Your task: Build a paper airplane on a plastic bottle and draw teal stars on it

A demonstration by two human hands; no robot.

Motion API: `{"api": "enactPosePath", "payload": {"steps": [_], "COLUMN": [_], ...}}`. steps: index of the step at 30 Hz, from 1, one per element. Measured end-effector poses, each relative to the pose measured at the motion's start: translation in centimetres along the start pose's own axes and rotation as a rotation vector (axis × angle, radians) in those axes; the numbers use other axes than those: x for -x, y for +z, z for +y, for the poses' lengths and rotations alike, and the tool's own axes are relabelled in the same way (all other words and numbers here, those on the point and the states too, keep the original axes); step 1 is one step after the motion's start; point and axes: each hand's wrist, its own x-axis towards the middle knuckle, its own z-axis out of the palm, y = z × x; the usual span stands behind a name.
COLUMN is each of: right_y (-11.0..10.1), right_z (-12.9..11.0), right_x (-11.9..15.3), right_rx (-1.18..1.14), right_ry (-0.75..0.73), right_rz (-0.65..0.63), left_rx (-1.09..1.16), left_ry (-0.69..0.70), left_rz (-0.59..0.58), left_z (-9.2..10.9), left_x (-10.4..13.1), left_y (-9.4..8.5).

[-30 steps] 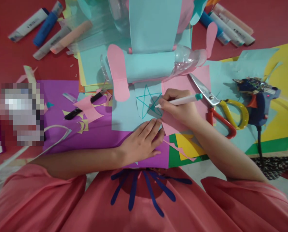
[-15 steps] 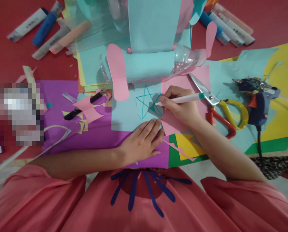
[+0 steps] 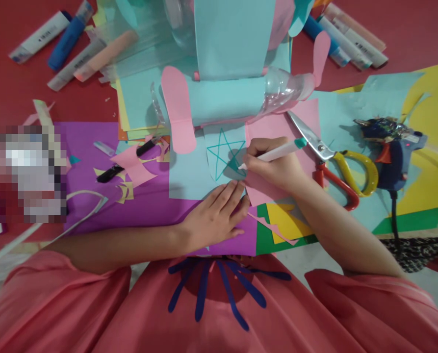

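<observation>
My right hand (image 3: 272, 164) is closed around a white marker with a green end (image 3: 283, 151). Its tip touches the lower right point of a green star outline (image 3: 221, 154) drawn on light blue paper (image 3: 184, 179). That star point is partly filled with green. My left hand (image 3: 219, 213) lies flat, palm down, with its fingertips on the lower edge of the blue paper. Just beyond the drawing lies a plastic bottle wrapped in light blue paper (image 3: 226, 100), with pink paper pieces at both ends.
Scissors with red and yellow handles (image 3: 327, 157) lie right of my right hand. Farther right is a blue glue gun (image 3: 393, 164). Several markers (image 3: 71, 41) lie at the back left, others (image 3: 354, 37) at the back right. Paper scraps (image 3: 136, 164) litter the purple sheet (image 3: 97, 206).
The marker tip has moved slightly down and right within the star's lower right point, and the marker tilts more steeply. My left hand has stayed in place.
</observation>
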Motion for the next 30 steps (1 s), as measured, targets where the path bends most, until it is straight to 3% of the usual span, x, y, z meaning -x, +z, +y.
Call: {"api": "enactPosePath", "payload": {"steps": [4, 12, 17, 30], "right_y": [-0.33, -0.53, -0.79, -0.41], "right_z": [-0.1, 0.2, 0.44, 0.55], "right_x": [0.0, 0.03, -0.03, 0.06], "right_rx": [-0.034, -0.211, -0.145, 0.005], "right_ry": [-0.01, -0.085, -0.14, -0.056], "right_rz": [-0.022, 0.073, 0.037, 0.103], "left_rx": [0.004, 0.035, 0.041, 0.056], "left_ry": [0.004, 0.006, -0.005, 0.0], "left_rz": [-0.006, -0.059, -0.054, -0.076], "left_z": [-0.01, -0.01, 0.05, 0.0], "left_x": [-0.01, 0.06, 0.09, 0.01], "left_y": [-0.08, -0.2, -0.07, -0.06]}}
